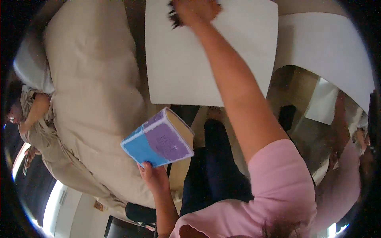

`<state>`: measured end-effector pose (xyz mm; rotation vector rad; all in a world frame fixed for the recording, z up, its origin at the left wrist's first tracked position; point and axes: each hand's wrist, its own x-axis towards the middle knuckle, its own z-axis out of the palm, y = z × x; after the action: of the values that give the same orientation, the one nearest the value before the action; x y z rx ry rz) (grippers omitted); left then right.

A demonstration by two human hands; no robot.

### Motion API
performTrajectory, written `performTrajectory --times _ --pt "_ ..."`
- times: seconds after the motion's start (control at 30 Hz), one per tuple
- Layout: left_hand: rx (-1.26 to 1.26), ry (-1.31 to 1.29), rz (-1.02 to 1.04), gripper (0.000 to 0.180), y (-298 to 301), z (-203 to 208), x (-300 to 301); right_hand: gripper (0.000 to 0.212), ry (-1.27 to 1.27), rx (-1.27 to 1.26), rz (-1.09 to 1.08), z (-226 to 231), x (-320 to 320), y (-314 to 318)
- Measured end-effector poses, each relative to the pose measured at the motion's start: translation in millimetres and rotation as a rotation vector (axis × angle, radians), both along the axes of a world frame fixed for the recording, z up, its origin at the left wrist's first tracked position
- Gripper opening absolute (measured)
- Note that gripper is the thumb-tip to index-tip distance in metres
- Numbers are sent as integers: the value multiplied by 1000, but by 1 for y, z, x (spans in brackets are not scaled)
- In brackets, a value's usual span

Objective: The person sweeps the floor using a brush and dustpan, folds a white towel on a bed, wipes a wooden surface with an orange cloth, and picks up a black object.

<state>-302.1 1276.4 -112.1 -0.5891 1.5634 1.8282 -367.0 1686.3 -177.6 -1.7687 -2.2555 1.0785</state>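
A thick book (162,139) with a blue and purple cover is gripped by its lower edge in my left hand (154,176). It is tilted, held low between the bed and my legs, with its page edges facing right. My right arm stretches far forward over the white tabletop (190,67). At the table's far side, my right hand (196,11) is closed over a dark, bristly thing (173,16) that touches or hovers close over the surface. Most of that thing is hidden under the hand, and its kind cannot be made out.
A bed with a rumpled beige cover (95,79) lies along the left of the table. Another person's arm (36,113) shows at the far left. To the right, a mirror-like surface (293,85) reflects a white table and a pink sleeve. My legs are below the table's near edge.
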Motion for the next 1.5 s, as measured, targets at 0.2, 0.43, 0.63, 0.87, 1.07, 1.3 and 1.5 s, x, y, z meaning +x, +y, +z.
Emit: performTrajectory --times 0.2,0.43,0.63,0.87,1.07,1.3,1.5 --pt "82 5 -17 63 4 -12 6 54 -240 851 755 -156 37 -176" --pt "-8 3 61 62 -31 9 19 41 -66 641 143 -119 196 -73" --pt "85 38 167 34 -35 -23 18 31 59 541 205 -94 55 -106" --pt "239 61 79 40 -18 -30 5 32 248 497 425 -136 134 -211" --pt "157 63 66 43 -30 -38 23 29 198 271 -358 -106 329 -122" --pt "201 53 51 40 -32 -39 30 33 48 177 232 -72 181 -162" --pt "142 54 89 40 12 -27 36 33 362 719 599 -134 125 -191"
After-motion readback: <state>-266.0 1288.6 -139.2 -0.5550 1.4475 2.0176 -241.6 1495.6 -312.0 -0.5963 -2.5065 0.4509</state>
